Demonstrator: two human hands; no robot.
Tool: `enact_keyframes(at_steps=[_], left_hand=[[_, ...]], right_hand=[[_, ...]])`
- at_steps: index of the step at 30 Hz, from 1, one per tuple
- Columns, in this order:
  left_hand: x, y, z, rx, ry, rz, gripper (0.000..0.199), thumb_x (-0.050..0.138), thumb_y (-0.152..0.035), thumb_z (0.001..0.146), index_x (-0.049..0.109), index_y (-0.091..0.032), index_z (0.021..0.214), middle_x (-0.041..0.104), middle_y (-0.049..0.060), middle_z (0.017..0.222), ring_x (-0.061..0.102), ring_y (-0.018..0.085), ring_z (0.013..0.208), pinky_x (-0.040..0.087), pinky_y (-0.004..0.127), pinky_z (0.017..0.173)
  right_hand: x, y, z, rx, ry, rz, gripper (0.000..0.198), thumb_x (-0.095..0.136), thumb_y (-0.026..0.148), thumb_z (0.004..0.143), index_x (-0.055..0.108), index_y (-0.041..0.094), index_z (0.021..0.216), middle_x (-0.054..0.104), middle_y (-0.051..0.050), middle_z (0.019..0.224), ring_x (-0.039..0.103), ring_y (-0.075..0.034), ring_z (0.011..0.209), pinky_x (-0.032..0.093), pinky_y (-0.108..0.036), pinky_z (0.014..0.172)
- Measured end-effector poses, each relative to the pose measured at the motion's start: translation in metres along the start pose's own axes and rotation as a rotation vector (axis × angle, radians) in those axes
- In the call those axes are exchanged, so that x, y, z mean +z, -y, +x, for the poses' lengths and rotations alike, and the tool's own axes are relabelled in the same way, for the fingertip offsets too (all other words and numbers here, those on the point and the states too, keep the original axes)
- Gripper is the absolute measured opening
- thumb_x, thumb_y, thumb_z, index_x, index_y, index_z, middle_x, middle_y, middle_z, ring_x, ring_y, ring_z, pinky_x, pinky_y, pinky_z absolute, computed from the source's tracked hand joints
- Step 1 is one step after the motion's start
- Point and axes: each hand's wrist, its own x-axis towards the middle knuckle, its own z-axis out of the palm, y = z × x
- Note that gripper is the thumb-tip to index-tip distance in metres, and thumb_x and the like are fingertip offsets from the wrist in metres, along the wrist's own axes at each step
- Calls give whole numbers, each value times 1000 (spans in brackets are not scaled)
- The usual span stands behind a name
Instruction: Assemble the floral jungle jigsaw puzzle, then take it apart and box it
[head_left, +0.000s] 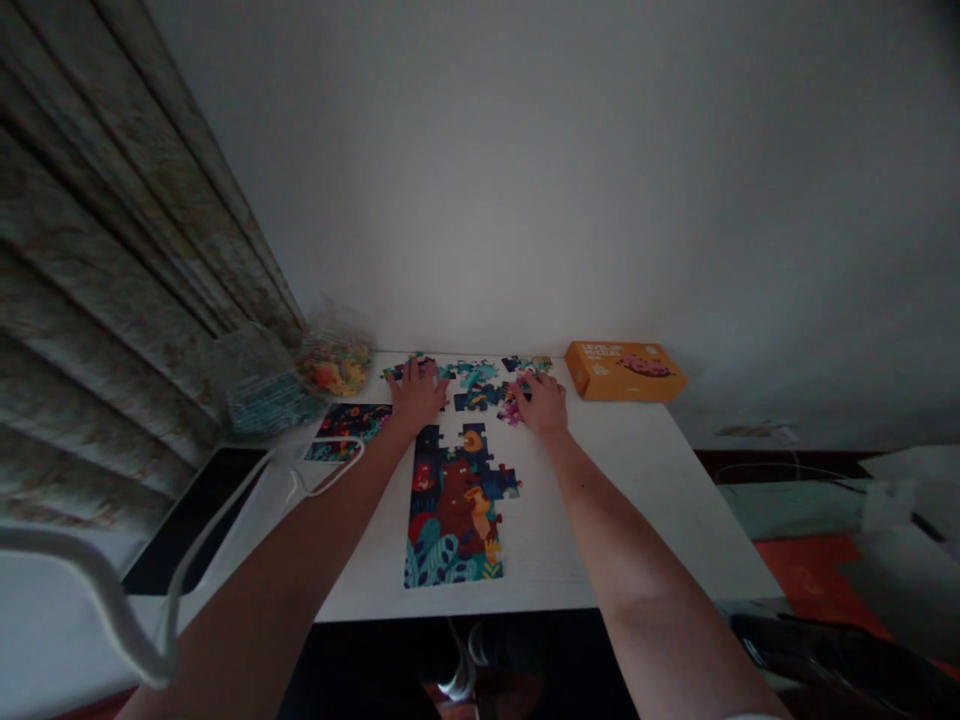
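Loose jigsaw pieces (477,374) lie in a band along the back of the white table. My left hand (418,394) rests over the pieces at the left end, its fingers spread. At the right end, my right hand (546,402) is bent over more pieces, with thumb and forefinger close together on a puzzle piece (510,411); the fingers partly hide it. Nearer to me lies a partly joined puzzle (454,510) with a brown bear and a toucan, its right and upper edges uneven. A printed picture card (345,428) lies left of it, partly behind my left forearm.
An orange puzzle box (628,372) stands at the back right. Clear bags of pieces, one yellowish (335,362) and one teal (274,402), sit at the back left by the curtain (112,230). A white cable-like loop (225,505) crosses the left foreground. The wall borders the table's back edge.
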Motion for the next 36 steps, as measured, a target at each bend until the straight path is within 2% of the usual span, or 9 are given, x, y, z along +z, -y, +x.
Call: enact_keyframes(at_steps=[5,8,12,15,19,23,27,32,36], left_hand=[[2,8,0,175,114,-11,56,33,-48,105,44,-26,156,36,12,167,29,33,155,9,67,125],[1,9,1,213,112,-30,51,32,-46,106,52,-29,150,43,10,163,34,31,153,12,64,126],[-6,16,16,38,-30,-72,47,35,-39,106,57,-22,143,48,15,159,43,32,147,20,63,124],[-10,23,32,-105,-49,-113,44,42,-38,104,58,-18,139,57,19,148,51,35,139,21,66,122],[-11,27,50,-157,-2,-122,40,53,-39,99,62,-17,131,65,21,137,56,38,132,22,67,120],[-11,31,59,-184,-13,-183,34,63,-33,94,64,-19,125,69,18,131,59,37,129,30,62,116],[-13,35,61,-259,-132,-400,36,73,-26,84,65,-19,118,72,15,121,65,31,116,46,47,103],[-17,17,34,-252,-266,-668,16,66,-28,88,68,-18,101,75,7,99,69,21,94,51,34,89],[-14,-13,-39,-117,-156,-936,12,63,-31,86,66,-20,90,72,1,85,68,18,82,52,30,80]], right_hand=[[3,-2,1,-1,12,-16,47,48,56,102,72,20,121,68,-16,120,57,-31,115,39,-41,97],[5,-3,2,-3,5,-9,50,47,58,102,69,20,125,67,-16,121,56,-31,116,39,-42,96],[5,-3,1,-5,-13,2,49,47,58,102,67,21,126,67,-16,122,56,-32,116,38,-42,96],[6,-3,1,-7,-29,13,48,49,59,101,67,21,124,68,-15,121,57,-32,116,38,-42,96],[6,-4,2,-3,-29,33,49,48,59,101,67,21,125,67,-15,123,56,-31,115,38,-42,96],[7,-5,2,-1,-35,45,49,51,60,100,66,21,125,67,-14,123,57,-32,115,38,-42,96],[7,-5,2,-4,-43,50,48,53,61,98,67,22,123,67,-15,123,57,-32,115,38,-43,95],[8,-6,1,-10,-63,64,48,51,60,99,67,21,122,67,-15,123,56,-32,117,38,-43,96],[8,-6,1,-14,-59,61,46,52,59,99,68,21,118,68,-15,120,57,-32,115,38,-42,96]])
